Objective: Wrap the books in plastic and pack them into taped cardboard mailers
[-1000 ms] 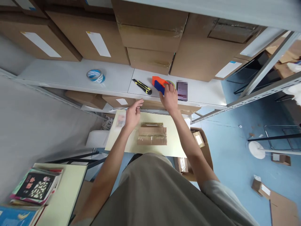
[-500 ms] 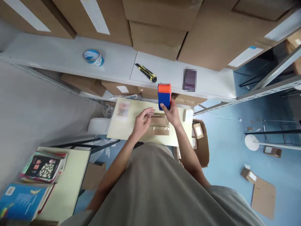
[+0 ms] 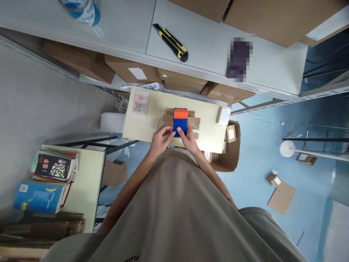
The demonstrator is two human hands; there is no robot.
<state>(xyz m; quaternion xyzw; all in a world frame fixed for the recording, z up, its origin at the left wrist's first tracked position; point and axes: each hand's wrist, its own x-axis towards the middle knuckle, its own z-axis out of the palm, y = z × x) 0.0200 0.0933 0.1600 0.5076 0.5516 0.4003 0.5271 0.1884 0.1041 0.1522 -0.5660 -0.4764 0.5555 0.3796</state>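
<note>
A blue-and-orange tape cutter (image 3: pixel 180 122), with a dark toothed edge at its far end, is held over the table in front of me. My right hand (image 3: pixel 189 139) grips its lower right, thumb lying across the blue face. At the lower left corner my left hand (image 3: pixel 163 138) pinches it between thumb and bent fingers. Beneath it lies a flat cardboard piece (image 3: pixel 195 123) with shiny brown tape on it, partly covered by the tape cutter and hands. That cardboard rests on a pale yellow table (image 3: pixel 212 136).
The grey shelf (image 3: pixel 128 22) beyond carries a blue-and-white tape roll (image 3: pixel 88 14), a yellow-black box cutter (image 3: pixel 171 43) and a blurred-out dark item (image 3: pixel 240 60). A small white box (image 3: pixel 223 115) sits at the table's right end. An open carton (image 3: pixel 233 156) stands right; books (image 3: pixel 40 196) lie left.
The tape cutter has come down from the shelf edge towards me, over the cardboard. My left hand has joined the right on it. The view has tilted downward.
</note>
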